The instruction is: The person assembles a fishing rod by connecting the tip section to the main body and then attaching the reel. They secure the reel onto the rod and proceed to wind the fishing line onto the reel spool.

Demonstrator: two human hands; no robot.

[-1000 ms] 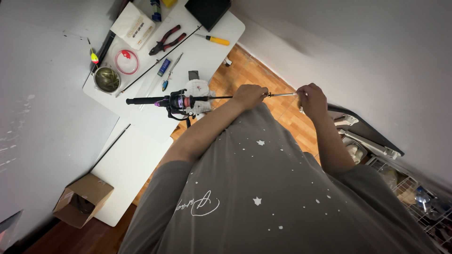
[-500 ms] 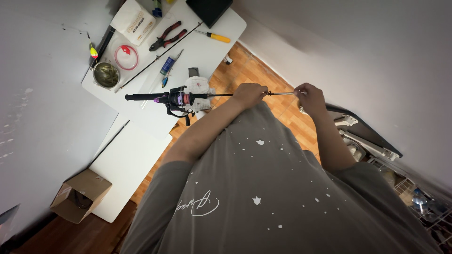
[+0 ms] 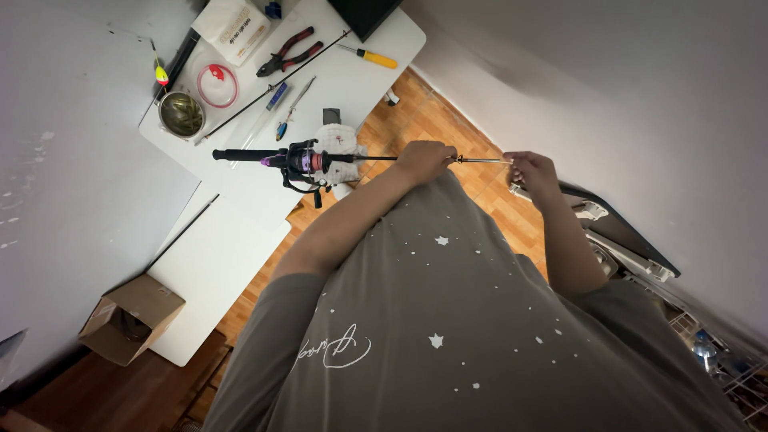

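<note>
Holding a rod (image 3: 364,158) level above the counter (image 3: 240,192), the person had both hands on it, and almost nothing about that grip differed from a second before. The left hand (image 3: 424,161) was closed around the thin shaft just ahead of the reel (image 3: 304,164). The right hand (image 3: 532,170) was pinched shut on the far metal end. A short bare length of shaft showed between the two hands, and that gap looked the same as in the earlier views. What had shifted was the view itself: the counter's things sat higher and further left than before, which suggested a small turn of the head, not a move of the hands. Judging by that, the work at the rod's end was no further along; it was being held steady, with neither hand letting go or sliding.

The rod's dark grip (image 3: 240,154) pointed left over the counter, and the reel hung above a white cloth (image 3: 342,141) near the counter's edge. Well apart from the hands lay pliers (image 3: 290,50), a yellow-handled screwdriver (image 3: 370,56), a metal bowl (image 3: 181,114), a red-rimmed lid (image 3: 217,84) and a second thin rod piece (image 3: 280,80). An open cardboard box (image 3: 132,316) sat on the floor below.
</note>
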